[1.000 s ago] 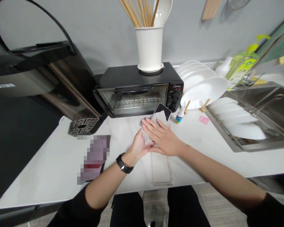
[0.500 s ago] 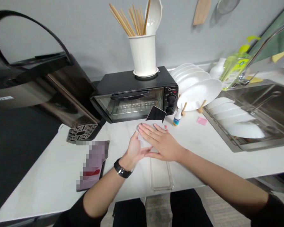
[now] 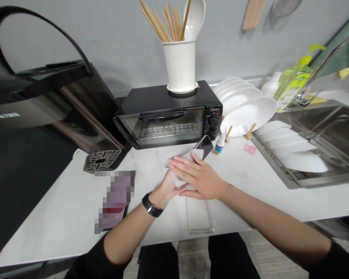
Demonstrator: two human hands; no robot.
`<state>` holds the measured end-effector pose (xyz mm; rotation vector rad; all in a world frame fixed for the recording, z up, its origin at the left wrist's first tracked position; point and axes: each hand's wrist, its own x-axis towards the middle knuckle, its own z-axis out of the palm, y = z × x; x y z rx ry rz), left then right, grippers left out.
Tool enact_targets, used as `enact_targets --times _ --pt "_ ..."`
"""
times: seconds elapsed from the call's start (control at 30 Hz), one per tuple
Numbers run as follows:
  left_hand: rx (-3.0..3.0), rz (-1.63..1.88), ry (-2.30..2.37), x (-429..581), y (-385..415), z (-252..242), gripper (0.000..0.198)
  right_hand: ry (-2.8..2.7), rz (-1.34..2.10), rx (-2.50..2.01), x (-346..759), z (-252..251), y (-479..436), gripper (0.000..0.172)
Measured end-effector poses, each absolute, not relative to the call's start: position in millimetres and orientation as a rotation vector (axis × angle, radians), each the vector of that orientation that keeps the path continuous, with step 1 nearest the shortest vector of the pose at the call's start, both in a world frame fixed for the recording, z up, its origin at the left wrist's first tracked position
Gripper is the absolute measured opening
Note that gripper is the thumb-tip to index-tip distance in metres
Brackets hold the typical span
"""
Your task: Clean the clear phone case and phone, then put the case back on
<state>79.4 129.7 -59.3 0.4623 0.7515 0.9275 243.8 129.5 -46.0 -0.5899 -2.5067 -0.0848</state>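
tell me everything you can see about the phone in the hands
The phone is a slim dark slab with a glossy black face and rounded corners; only its far end shows. It is tilted, raised above the white counter before the toaster oven. A pale cloth covers the rest. The left hand holds it from below, and the right hand lies flat on the cloth on top.

Both arms are bare from the elbow down, with black sleeves pushed up to about the elbows. The left hand [image 3: 165, 188] has a black wristwatch [image 3: 152, 204] with a dark band strapped round the wrist. The right hand [image 3: 199, 179] wears nothing, and no ring shows on its fingers [image 3: 182, 162]. Black trousers [image 3: 229, 255] cover the legs below the table's near edge.
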Motion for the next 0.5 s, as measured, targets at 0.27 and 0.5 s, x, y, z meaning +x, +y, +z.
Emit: enact_targets --times 0.27,0.5 --pt "0.547 0.994 0.697 75 134 -42 0.009 -2.169 -0.068 -0.697 257 -45 141 0.058" --pt "0.385 0.994 0.669 76 140 -30 0.007 -2.174 -0.031 -0.517 258 -50 140 0.041"
